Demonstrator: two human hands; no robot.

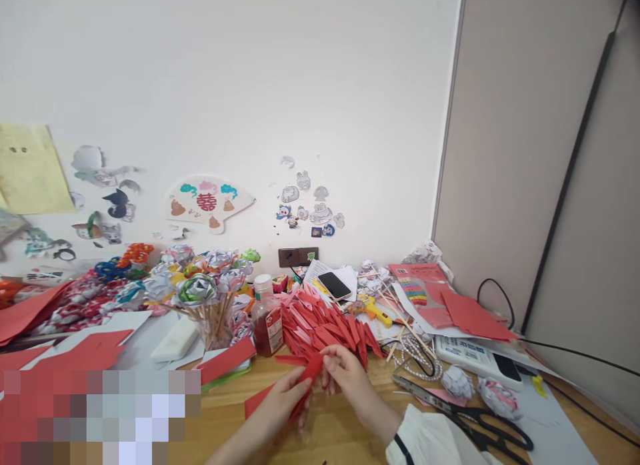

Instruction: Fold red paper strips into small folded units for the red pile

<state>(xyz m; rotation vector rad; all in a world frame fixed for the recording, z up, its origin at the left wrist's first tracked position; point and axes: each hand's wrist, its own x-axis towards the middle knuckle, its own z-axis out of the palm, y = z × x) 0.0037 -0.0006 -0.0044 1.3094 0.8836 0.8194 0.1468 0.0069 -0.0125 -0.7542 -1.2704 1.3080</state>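
Between my two hands is a folded piece of red paper (313, 367), held just above the wooden table. My left hand (286, 399) grips its lower left part, the thumb lying on top. At its upper right end, my right hand (345, 375) pinches the paper between thumb and fingers. Another flat red paper piece (256, 399) shows at the left hand, partly hidden by it. Right behind both hands lies a large heap of folded red paper strips (325, 321).
Black-handled scissors (465, 411) lie at the right, near crumpled paper balls (457, 382). Behind are a yellow glue gun (379, 311), a phone (335, 285) and string of beads (417, 358). A bottle (267, 321) and a cup of sticks with paper flowers (216, 325) stand left.
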